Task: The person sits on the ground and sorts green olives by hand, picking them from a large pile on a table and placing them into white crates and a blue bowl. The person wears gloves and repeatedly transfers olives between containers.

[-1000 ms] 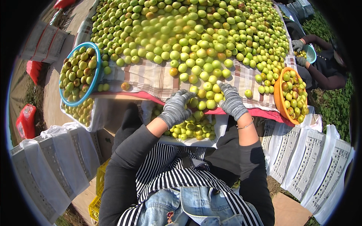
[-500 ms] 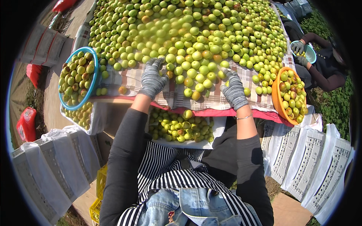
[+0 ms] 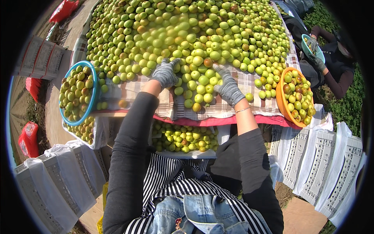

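While both gloved hands stand apart on the cloth-covered surface (image 3: 156, 102), a loose tongue of green fruit (image 3: 203, 80) lies in the gap between them. Its long axis runs front to back: the far end merges into the big heap (image 3: 171, 35), and the near end tapers to a few pieces, an orange-tinged one foremost, short of the red edging (image 3: 218, 120). The left hand (image 3: 165, 74) is at the tongue's far left, fingers spread and pointing away, their tips at the fruit; whether they press on it I cannot tell. The right hand (image 3: 229, 86) flanks the other side, open, its fingers angled up and inward and its thumb just beside the row. Neither hand is clamped on a piece, as far as can be seen. By eye the two are about equally near, the left reaching a little deeper toward the heap. Below the surface's edge, toward the body, sits a white-lined box of more fruit (image 3: 187, 139). A blue basket (image 3: 94, 91) stands well to the left, an orange basket (image 3: 281, 97) to the right, both filled.
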The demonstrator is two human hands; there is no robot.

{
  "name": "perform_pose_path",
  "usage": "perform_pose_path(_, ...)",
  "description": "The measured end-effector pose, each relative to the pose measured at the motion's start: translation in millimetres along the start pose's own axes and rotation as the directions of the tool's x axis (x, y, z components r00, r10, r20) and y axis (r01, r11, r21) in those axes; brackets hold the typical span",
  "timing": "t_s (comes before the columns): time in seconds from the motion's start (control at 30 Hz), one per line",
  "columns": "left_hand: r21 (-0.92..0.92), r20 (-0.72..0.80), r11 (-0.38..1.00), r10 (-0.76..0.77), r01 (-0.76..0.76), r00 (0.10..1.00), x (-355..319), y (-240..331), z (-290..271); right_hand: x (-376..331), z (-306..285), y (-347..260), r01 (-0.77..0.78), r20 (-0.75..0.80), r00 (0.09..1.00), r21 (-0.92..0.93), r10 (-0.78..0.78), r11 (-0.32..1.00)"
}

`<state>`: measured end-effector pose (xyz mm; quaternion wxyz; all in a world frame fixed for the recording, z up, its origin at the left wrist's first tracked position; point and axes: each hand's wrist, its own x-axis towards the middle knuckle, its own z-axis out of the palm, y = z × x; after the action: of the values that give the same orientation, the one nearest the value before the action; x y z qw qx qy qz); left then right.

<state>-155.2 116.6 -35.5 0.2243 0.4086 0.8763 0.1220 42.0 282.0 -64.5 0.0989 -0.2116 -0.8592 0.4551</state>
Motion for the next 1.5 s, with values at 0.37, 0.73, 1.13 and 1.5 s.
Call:
perform_pose_path(0.37,-0.007,0.111,0.983,0.184,-0.184,0.977,-73.6,14.6,25.9,-28.5,6.5,-19.2,0.124,0.373,0.922,-0.035,-0.103,0.992)
perform_pose_path(0.73,-0.088,0.248,0.971,0.237,-0.222,0.939,-127.9,27.2,33.8,-59.9,-6.2,-29.7,0.124,0.544,0.831,0.027,-0.119,0.992)
perform_pose_path(1.13,-0.366,0.362,0.888,0.411,-0.278,0.837,-136.8,30.7,40.7,-67.3,-2.1,-44.0,0.051,0.642,0.762,0.076,-0.088,0.996)
perform_pose_path(1.5,-0.429,-0.38,0.861,-0.447,0.274,0.81,-92.8,-115.2,-28.0,-48.7,-66.6,15.4,-0.48,-0.31,0.877,-0.536,0.368,0.694)
